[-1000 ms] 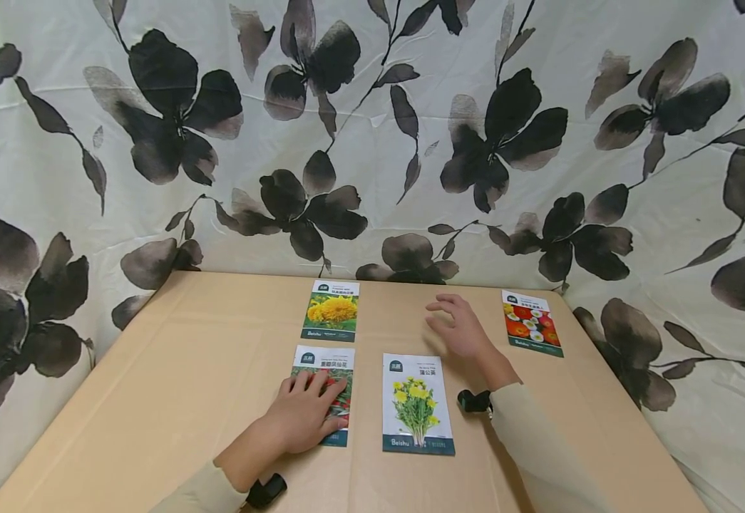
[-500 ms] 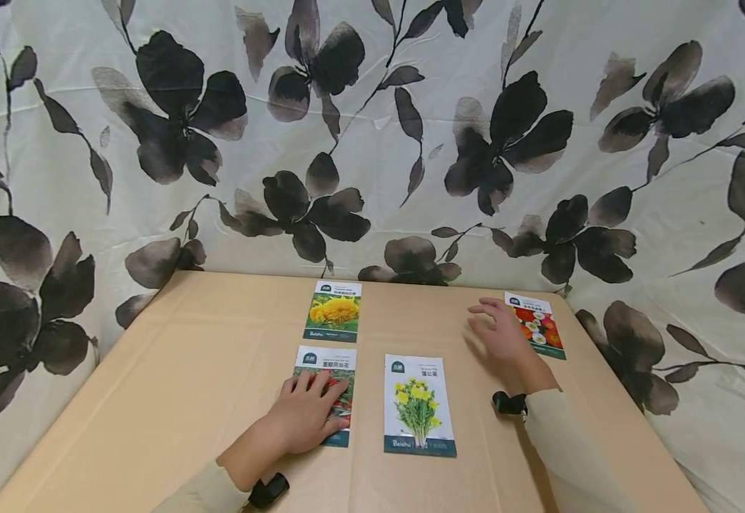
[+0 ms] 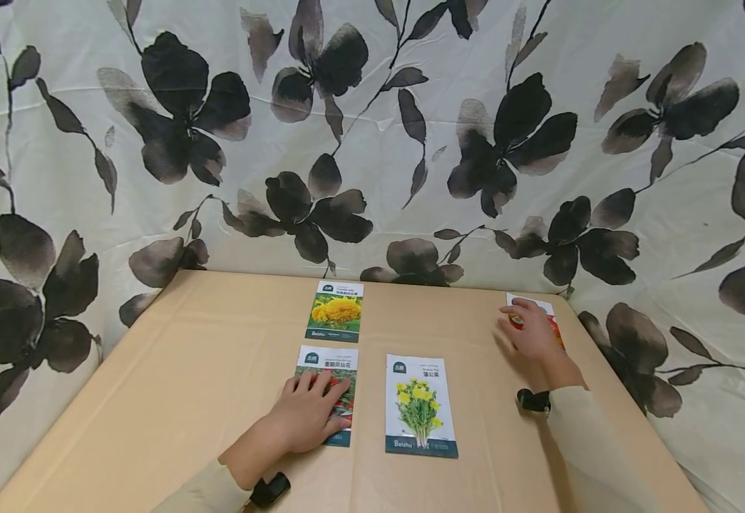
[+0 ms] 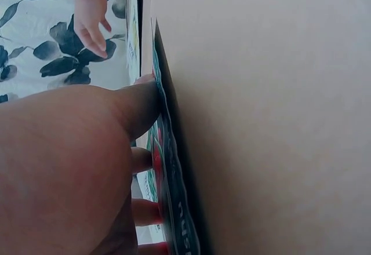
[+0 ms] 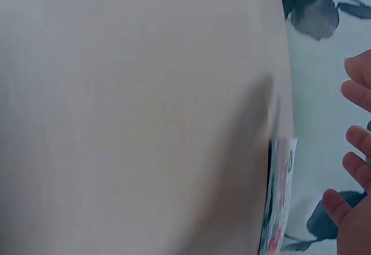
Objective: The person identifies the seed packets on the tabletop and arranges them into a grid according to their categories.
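My left hand [image 3: 303, 415] rests on a seed packet with red flowers [image 3: 324, 360], its fingers spread over the picture. In the left wrist view the thumb [image 4: 142, 107] and fingertips touch the packet's face [image 4: 174, 191]. At the far right, my right hand [image 3: 535, 336] is over another seed packet with red and white flowers [image 3: 548, 308], covering most of it. The right wrist view shows these fingers [image 5: 357, 95] apart from that packet [image 5: 279, 194], bent a little and holding nothing.
A packet with yellow bunched flowers [image 3: 421, 406] lies between the hands. Behind the left hand, a packet with a yellow bloom [image 3: 334, 311] lies near the back edge of the tan table [image 3: 173, 370]. A floral cloth [image 3: 398, 178] hangs behind.
My right hand has moved right, from beside the far-right packet to over it. My left hand stays on its packet. The view has shifted very slightly.
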Available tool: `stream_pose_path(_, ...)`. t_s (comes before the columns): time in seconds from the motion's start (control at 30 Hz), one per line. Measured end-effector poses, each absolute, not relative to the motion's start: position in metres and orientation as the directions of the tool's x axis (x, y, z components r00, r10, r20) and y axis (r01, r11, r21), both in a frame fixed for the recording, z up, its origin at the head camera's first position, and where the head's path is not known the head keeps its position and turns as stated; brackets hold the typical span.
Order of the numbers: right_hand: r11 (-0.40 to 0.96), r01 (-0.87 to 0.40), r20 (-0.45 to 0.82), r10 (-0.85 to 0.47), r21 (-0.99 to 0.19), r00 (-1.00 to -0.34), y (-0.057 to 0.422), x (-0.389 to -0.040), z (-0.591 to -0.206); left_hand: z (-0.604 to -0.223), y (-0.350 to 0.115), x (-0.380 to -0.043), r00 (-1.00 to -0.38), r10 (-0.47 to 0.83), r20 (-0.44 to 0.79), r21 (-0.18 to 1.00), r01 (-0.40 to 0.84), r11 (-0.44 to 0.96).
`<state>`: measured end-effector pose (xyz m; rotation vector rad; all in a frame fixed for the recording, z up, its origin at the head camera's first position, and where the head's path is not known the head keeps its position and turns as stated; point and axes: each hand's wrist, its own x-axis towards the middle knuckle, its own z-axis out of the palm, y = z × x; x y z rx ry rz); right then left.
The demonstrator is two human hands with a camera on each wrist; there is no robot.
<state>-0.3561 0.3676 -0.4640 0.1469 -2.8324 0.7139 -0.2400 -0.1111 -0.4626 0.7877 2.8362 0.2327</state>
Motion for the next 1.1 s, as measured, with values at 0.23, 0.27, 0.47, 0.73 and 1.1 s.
stream_pose_path(0.23, 0.917, -0.031, 0.124, 0.02, -0.398, -0.992, 0.385, -0.356, -0.461, -0.464, -0.111, -0.239, -0.84, 0.526, -0.132, 0.198, 0.498, 0.844)
stream_pose_path(0.27, 0.918, -0.011, 0.101, 0.031, -0.396, -0.994, 0.387, -0.357, -0.461, -0.464, -0.111, -0.239, -0.84, 0.526, -0.131, 0.195, 0.499, 0.844)
stream_pose_path(0.47, 0.925, 0.045, 0.012, 0.053, -0.378, -0.998, 0.396, -0.361, -0.462, -0.465, -0.112, -0.24, -0.84, 0.527, -0.128, 0.19, 0.5, 0.845)
stream_pose_path(0.73, 0.943, 0.071, -0.036, 0.063, -0.326, -0.997, 0.408, -0.368, -0.471, -0.468, -0.112, -0.241, -0.838, 0.531, -0.13, 0.197, 0.503, 0.842)
stream_pose_path(1.1, 0.959, 0.038, -0.06, 0.022, -0.282, -0.998, 0.408, -0.372, -0.476, -0.468, -0.113, -0.242, -0.838, 0.53, -0.129, 0.19, 0.503, 0.843)
